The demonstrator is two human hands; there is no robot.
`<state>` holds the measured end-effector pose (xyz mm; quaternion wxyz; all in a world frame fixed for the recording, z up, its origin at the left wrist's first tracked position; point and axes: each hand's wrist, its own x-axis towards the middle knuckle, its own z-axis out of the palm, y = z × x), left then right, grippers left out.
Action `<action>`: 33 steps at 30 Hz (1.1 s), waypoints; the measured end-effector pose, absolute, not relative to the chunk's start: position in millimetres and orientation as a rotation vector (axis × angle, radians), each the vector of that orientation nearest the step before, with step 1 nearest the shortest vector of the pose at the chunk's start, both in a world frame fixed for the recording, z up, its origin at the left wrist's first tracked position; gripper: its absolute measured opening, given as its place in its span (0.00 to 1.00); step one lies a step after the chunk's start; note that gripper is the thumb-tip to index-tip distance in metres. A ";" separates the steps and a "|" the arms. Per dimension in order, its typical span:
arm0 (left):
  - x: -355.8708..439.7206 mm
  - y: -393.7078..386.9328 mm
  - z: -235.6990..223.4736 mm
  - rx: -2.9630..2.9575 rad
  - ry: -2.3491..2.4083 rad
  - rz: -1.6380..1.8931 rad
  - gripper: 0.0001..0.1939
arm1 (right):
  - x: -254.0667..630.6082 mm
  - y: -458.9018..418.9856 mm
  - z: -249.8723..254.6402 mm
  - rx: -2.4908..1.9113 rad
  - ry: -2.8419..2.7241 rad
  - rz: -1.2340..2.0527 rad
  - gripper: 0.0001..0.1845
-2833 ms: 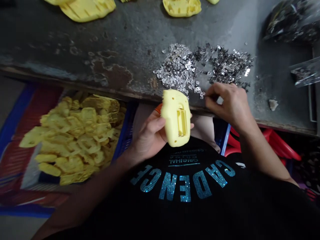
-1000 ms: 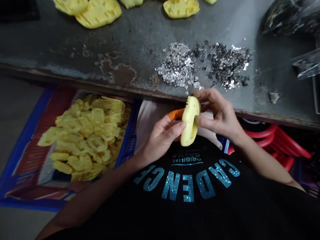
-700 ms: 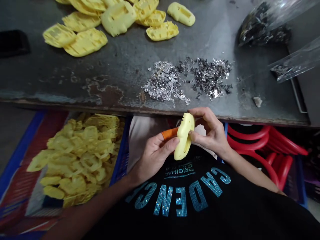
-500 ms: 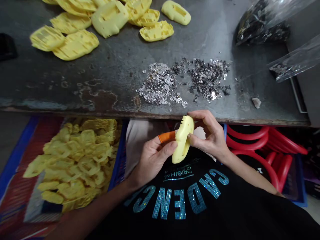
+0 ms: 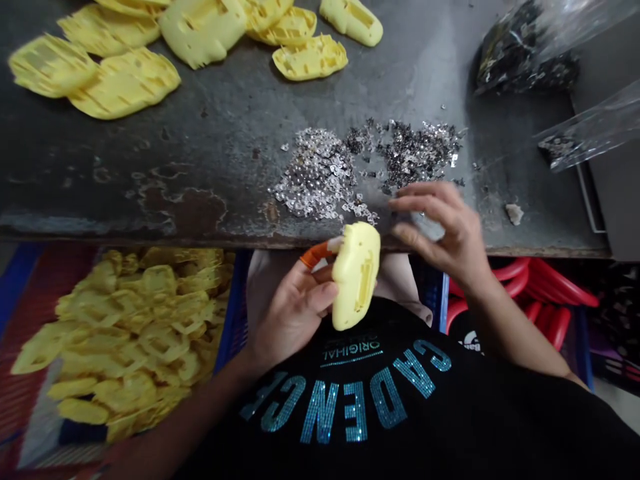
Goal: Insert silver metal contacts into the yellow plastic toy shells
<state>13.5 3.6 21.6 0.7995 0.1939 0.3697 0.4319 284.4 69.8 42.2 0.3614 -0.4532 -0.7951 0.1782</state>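
Note:
My left hand (image 5: pixel 303 303) grips a yellow plastic shell (image 5: pixel 356 277) by its left side, thumb on the face and fingers behind. The shell stands nearly upright before my chest, with a long slot in it. An orange finger cover (image 5: pixel 316 255) is on one finger of that hand. My right hand (image 5: pixel 440 230) is apart from the shell, over the table's front edge, fingers spread and slightly blurred. No part shows between its fingertips. Just beyond it lies a heap of small dark metal clips (image 5: pixel 415 150). Left of that is a pile of small silver metal pieces (image 5: pixel 320 173).
More yellow shells (image 5: pixel 125 83) lie at the table's back left. Below the table edge (image 5: pixel 150 243), a crate at left holds many yellow shells (image 5: pixel 145 333). Red curved pieces (image 5: pixel 555 287) are at right. Clear plastic bags of metal parts (image 5: pixel 530 60) stand back right.
My right hand has let go of the shell and moved up and right toward the dark clips. The left hand keeps hold of the shell, whose slotted face has turned more toward me.

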 end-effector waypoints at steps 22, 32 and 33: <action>-5.5 7.4 32.4 0.308 0.871 1.025 0.32 | 282.0 117.3 38.0 -1.519 -2.411 0.101 0.04; -2.9 2.0 28.9 0.318 0.872 1.051 0.30 | 290.4 102.0 35.8 -1.288 -2.495 0.128 0.14; -2.2 2.2 29.0 0.313 0.879 1.045 0.31 | 292.4 101.7 37.8 -1.321 -2.444 0.121 0.14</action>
